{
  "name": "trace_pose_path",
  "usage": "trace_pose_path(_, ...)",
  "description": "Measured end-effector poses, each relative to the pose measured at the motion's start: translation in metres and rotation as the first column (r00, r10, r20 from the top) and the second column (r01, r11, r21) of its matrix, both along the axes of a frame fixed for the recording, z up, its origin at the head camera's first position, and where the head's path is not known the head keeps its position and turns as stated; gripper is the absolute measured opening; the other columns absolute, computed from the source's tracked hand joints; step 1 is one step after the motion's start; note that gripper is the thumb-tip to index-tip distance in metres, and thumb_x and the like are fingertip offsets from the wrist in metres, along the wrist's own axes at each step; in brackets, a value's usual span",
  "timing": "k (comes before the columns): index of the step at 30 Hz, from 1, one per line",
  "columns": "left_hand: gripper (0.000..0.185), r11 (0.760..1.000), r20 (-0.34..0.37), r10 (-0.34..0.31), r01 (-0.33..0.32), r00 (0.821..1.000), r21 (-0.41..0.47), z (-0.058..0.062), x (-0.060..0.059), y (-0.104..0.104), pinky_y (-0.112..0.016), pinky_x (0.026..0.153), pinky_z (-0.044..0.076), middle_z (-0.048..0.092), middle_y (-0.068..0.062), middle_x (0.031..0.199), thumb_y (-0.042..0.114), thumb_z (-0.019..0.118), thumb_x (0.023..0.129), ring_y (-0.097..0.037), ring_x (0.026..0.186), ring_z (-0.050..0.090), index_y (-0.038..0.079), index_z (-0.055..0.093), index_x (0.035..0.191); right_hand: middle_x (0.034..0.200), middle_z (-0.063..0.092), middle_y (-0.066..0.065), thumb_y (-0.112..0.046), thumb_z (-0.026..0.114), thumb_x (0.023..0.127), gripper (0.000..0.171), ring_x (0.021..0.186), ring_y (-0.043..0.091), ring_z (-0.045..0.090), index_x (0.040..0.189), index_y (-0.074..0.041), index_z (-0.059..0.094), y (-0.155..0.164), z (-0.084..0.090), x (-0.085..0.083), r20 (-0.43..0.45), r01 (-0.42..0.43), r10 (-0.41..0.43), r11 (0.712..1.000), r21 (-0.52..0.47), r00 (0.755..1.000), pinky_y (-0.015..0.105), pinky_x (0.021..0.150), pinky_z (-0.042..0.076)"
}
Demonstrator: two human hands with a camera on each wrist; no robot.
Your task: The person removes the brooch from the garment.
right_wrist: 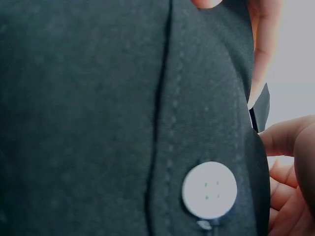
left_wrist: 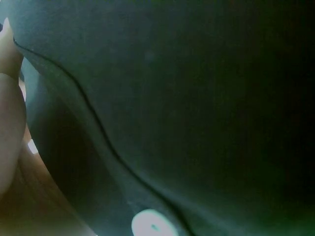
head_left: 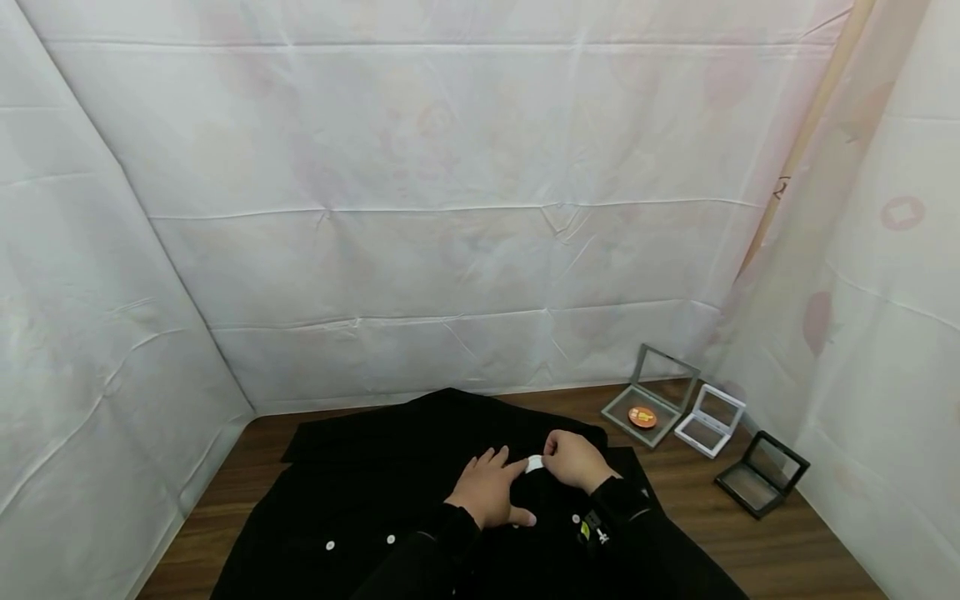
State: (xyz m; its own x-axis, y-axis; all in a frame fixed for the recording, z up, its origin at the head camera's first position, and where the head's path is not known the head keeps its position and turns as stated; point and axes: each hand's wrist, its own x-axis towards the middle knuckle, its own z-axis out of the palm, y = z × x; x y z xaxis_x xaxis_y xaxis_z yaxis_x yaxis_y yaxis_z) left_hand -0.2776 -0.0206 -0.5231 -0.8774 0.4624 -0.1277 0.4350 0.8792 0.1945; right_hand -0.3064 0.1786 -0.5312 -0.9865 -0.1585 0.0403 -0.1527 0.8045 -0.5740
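Black shirt (head_left: 390,492) spread on the desk (head_left: 750,542) — pinned under left hand (head_left: 491,492), fingers flat, right hand (head_left: 573,460) pinching a small white tag (head_left: 534,464) at the collar.

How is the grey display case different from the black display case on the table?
The grey display case holds a small orange round thing in its base; the black display case shows nothing inside. The grey case stands further from the person, near the back wall; the black case lies nearer, by the right wall. The grey frame is pale, the black one dark. Both stand open, lids tilted up, on the wooden table, right of the white case.
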Motion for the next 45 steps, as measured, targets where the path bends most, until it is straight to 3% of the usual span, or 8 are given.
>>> trace_pose_path(6,0.089,1.0,0.014,0.002,-0.002,1.0,0.011,0.001,0.001,0.0,-0.057,0.117,0.032,0.042,-0.012,0.161,0.066,0.079,0.079,-0.036,0.148,0.036,0.028,0.05,0.155,0.072,0.056,-0.004,-0.014,0.068,0.098,0.016,0.062,0.014,0.05,0.084,-0.015,0.06,-0.001,0.001,0.005,0.011,-0.036,0.036,0.999,-0.007,0.999,0.034,0.062,0.043)
trace_pose_path(10,0.09,1.0,0.008,0.007,-0.007,1.0,0.017,0.001,0.003,-0.001,-0.057,0.117,0.032,0.042,-0.013,0.16,0.065,0.08,0.079,-0.036,0.148,0.036,0.027,0.05,0.155,0.08,0.06,-0.001,-0.017,0.072,0.097,0.01,0.067,0.014,0.054,0.094,-0.01,0.065,-0.002,0.007,0.013,0.014,-0.079,0.079,0.997,0.021,0.997,0.037,0.066,0.047)
trace_pose_path(16,0.09,1.0,-0.033,-0.003,0.003,0.999,-0.003,0.004,0.006,-0.001,-0.056,0.116,0.034,0.043,-0.013,0.16,0.067,0.08,0.078,-0.036,0.147,0.038,0.028,0.05,0.154,0.11,0.066,0.01,-0.021,0.078,0.093,0.033,0.093,0.023,0.065,0.12,-0.004,0.069,-0.001,0.014,0.029,-0.017,-0.121,0.124,0.986,0.116,0.992,0.047,0.083,0.054)
trace_pose_path(19,0.091,1.0,-0.037,-0.003,0.003,0.999,-0.006,0.004,0.006,0.0,-0.056,0.116,0.035,0.044,-0.013,0.159,0.067,0.08,0.078,-0.036,0.147,0.038,0.027,0.051,0.154,0.116,0.065,0.013,-0.024,0.078,0.092,0.04,0.103,0.03,0.065,0.126,-0.003,0.068,-0.001,0.016,0.039,-0.038,-0.156,0.166,0.969,0.19,0.985,0.05,0.087,0.054)
trace_pose_path(29,0.09,1.0,-0.04,0.001,0.0,0.999,0.012,-0.001,0.003,-0.001,-0.057,0.116,0.034,0.044,-0.014,0.159,0.065,0.081,0.078,-0.038,0.146,0.039,0.027,0.052,0.154,0.111,0.062,0.01,-0.032,0.077,0.092,0.044,0.098,0.029,0.061,0.129,-0.009,0.071,-0.008,0.012,0.053,-0.107,-0.172,0.239,0.887,0.429,0.965,0.047,0.081,0.054)
trace_pose_path(45,0.089,1.0,-0.041,-0.004,0.004,0.999,-0.011,0.006,0.006,0.001,-0.056,0.116,0.035,0.043,-0.012,0.16,0.067,0.08,0.078,-0.036,0.147,0.039,0.029,0.051,0.154,0.122,0.059,0.011,-0.038,0.072,0.096,0.047,0.104,0.029,0.055,0.135,-0.012,0.069,-0.012,0.01,0.063,-0.095,-0.157,0.229,0.863,0.48,0.969,0.049,0.082,0.051)
